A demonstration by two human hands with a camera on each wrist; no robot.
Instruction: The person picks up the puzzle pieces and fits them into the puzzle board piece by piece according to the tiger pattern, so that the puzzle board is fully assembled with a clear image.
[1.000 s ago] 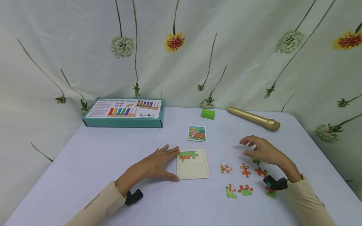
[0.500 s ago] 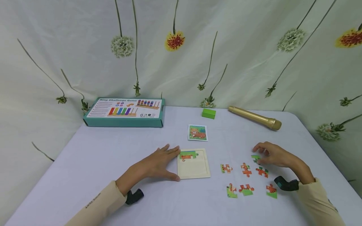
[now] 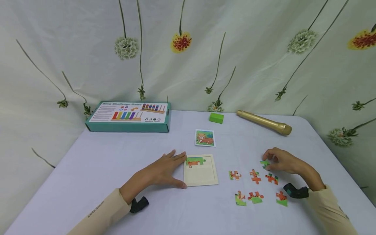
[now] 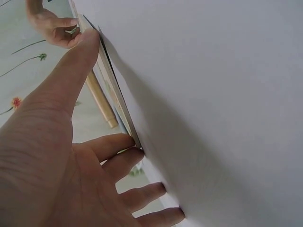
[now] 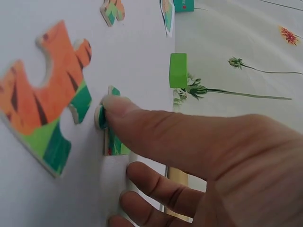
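Note:
My left hand (image 3: 164, 169) lies with fingers spread at the left edge of a pale wooden puzzle board (image 3: 201, 178), thumb at its near corner. The left wrist view has the fingers (image 4: 120, 161) along the board's edge. Joined green-and-orange pieces (image 3: 192, 162) fill the board's upper left. At the right, my right hand (image 3: 285, 162) pinches a green jigsaw piece (image 3: 265, 163) between thumb and fingers. In the right wrist view the thumb covers part of this piece (image 5: 115, 142). Several orange tiger pieces, among them a striped one (image 3: 271, 179), are spread nearer to me.
Behind the board lies a tiger picture card (image 3: 205, 138). Farther back are a green block (image 3: 216, 117), a gold microphone (image 3: 264, 122) and a teal game box (image 3: 129, 127). A flowered cloth (image 3: 252, 49) hangs behind the white table (image 3: 117, 147).
My right hand has moved right and slightly toward me, down to the green jigsaw piece, and its thumb and fingers have come together on it. The left hand has stayed at the board.

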